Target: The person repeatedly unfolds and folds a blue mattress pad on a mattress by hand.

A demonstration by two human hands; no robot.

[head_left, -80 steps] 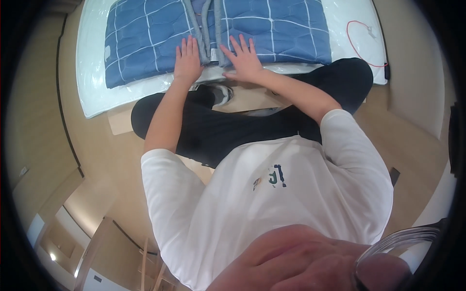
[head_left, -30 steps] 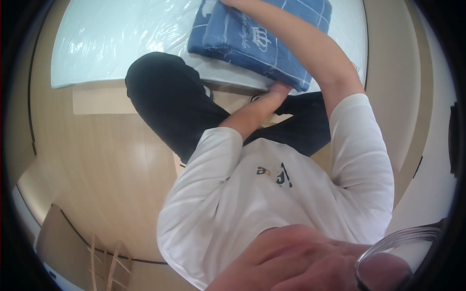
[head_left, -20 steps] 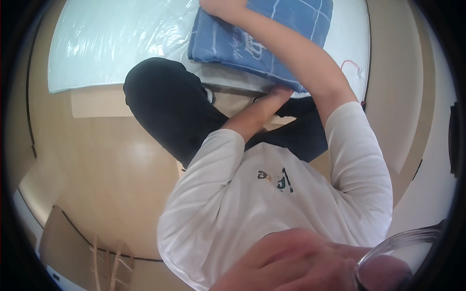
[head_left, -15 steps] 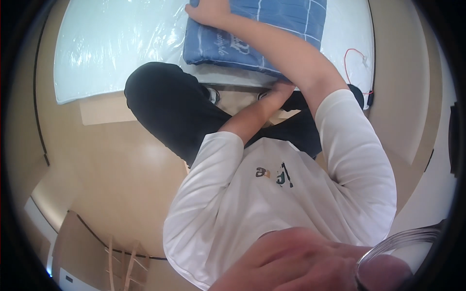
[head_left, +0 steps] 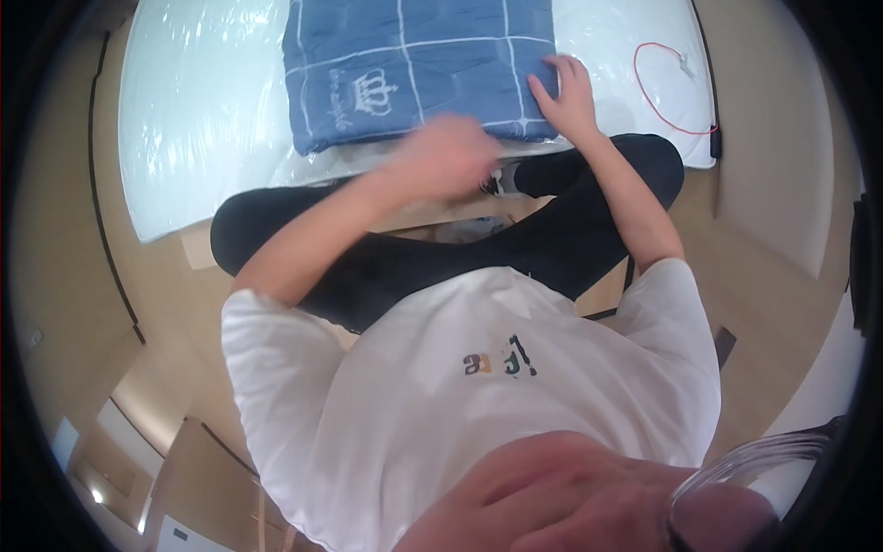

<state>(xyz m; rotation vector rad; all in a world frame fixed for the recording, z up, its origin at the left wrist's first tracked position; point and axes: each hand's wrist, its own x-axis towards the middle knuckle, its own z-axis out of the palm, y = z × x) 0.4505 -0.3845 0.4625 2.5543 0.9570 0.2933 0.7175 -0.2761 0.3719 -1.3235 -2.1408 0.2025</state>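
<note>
A folded blue quilt (head_left: 354, 51) with white grid lines and a crown design lies on a white, plastic-covered mattress (head_left: 212, 101). My right hand (head_left: 567, 99) rests at the quilt's near right corner, with its thumb and fingers apart. My left hand (head_left: 451, 156) is smeared by motion just off the quilt's near edge. Its fingers cannot be made out, nor whether it touches the fabric. The far end of the quilt runs out of the picture.
A red cord (head_left: 639, 78) with a small pale connector lies on the mattress at the right and reaches its edge. My legs (head_left: 276, 216) in black trousers are spread at the mattress's near side. Wooden floor (head_left: 184, 354) extends at the left.
My right hand has moved from the quilt's left side to its right corner. The left hand has drawn left from under the near edge. The quilt sits further left in view.
</note>
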